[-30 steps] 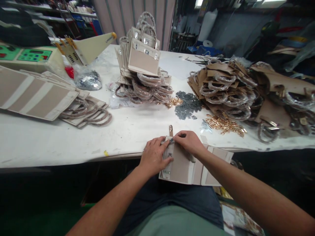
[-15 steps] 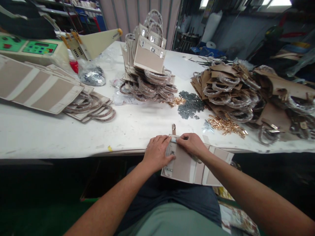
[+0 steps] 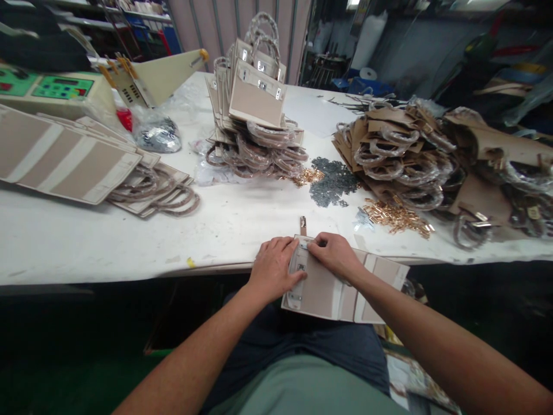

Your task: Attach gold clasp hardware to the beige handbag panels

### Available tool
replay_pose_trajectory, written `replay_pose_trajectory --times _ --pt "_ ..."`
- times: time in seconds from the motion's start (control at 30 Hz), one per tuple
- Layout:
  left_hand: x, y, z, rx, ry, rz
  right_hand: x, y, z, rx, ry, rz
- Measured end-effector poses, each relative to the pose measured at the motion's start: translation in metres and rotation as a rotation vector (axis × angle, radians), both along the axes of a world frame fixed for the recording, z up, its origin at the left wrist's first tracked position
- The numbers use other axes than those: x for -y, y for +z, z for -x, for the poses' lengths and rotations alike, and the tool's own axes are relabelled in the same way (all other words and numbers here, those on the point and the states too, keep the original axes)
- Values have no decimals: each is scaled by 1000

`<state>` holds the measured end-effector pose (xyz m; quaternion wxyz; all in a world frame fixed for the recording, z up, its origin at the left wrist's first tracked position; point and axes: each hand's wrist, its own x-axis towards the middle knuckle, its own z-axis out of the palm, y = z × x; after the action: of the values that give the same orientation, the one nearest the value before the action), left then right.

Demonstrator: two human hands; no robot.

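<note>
Panel [image 3: 317,295] overhangs near edge of table [image 3: 108,248]. Left hand [image 3: 274,268] lies on it, thumb wide; right hand [image 3: 336,256], fingers narrow, meets small plate [image 3: 303,245] (gripped or not, I cannot tell). I would press evenly.

Your single view looks from your head, above and behind your left hand [image 3: 273,268] and right hand [image 3: 334,253], facing forward and down, near enough to catch your forearms [image 3: 190,357] below them and wide enough for the table [image 3: 233,219] beyond them.
</note>
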<state>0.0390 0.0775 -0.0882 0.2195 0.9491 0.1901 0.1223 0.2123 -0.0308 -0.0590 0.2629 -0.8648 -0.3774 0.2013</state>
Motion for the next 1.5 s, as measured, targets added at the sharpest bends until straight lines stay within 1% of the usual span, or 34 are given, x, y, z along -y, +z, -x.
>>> replay_pose_trajectory --times 0.17,0.3,0.37,0.43,0.5,0.63,0.73,0.83,1.03,1.13,1.2,1.23,1.27,1.33,1.4,1.43,1.5 --pt "-1 2 -1 9 -3 7 6 -12 5 96 36 -99" --pt "-7 9 -8 -14 20 32 11 -20 8 189 105 -131" --pt "-13 15 -16 -59 72 81 12 -21 8 210 116 -131" --pt "-21 23 -26 -130 104 173 12 -20 8 187 118 -122" --pt "-30 31 -36 -205 86 244 13 -19 7 160 118 -111" --pt "-46 44 -54 -315 -6 252 14 -17 7 187 130 -93" --pt "-53 50 -63 -370 -50 296 14 -16 7 206 150 -85" --pt "-57 52 -70 -426 -49 407 12 -14 4 180 148 -79" --pt "-60 50 -82 -555 10 716 2 -9 -5 56 119 -79" --pt "-65 48 -86 -572 39 808 0 0 -15 -79 107 -108" --pt "-68 47 -88 -573 56 856 1 13 -21 -225 47 -201" --pt "-70 45 -89 -570 63 879 2 20 -23 -294 -6 -284" --pt "-71 44 -89 -565 69 902 3 27 -25 -346 -69 -395" --pt "-73 41 -90 -550 85 943 0 38 -25 -403 -195 -675" --pt "-74 39 -89 -535 105 977 -8 41 -22 -439 -257 -944" --pt "-74 38 -88 -528 115 992 -14 40 -19 -462 -267 -1048" --pt "-73 37 -87 -517 132 1018 -27 34 -15 -530 -269 -1166"
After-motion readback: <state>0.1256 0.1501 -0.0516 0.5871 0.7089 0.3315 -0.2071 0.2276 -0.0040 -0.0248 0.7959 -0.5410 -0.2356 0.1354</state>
